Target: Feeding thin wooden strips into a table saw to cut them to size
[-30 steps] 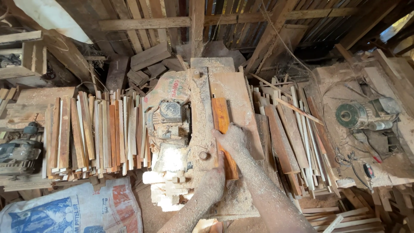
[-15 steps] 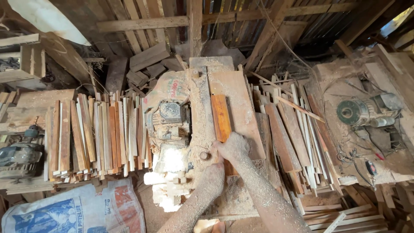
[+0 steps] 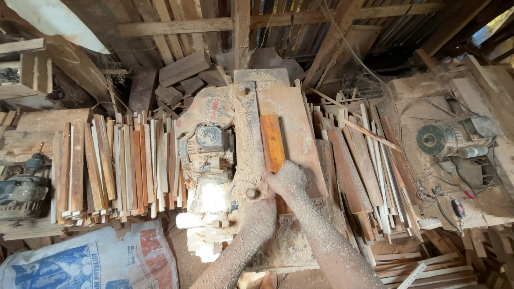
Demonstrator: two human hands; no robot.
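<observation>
An orange-brown wooden plank (image 3: 272,140) lies lengthwise on the flat bed of a sawdust-covered woodworking machine (image 3: 292,107). My right hand (image 3: 288,179) presses down on the near end of the plank, fingers closed over it. My left hand (image 3: 261,213) rests just behind and to the left, on the machine bed beside a round metal knob (image 3: 250,192). Both forearms are coated in sawdust. The machine's motor (image 3: 210,140) sits left of the bed.
A stack of thin wooden slats (image 3: 107,166) lies on the left. More planks and strips (image 3: 364,160) pile up on the right. Another motor with a pulley (image 3: 447,139) sits on a bench far right. A printed sack (image 3: 91,262) lies bottom left.
My right hand has pulled back toward me along the plank, and my left hand has come nearer too. The plank's far end now shows more length ahead of the hand.
</observation>
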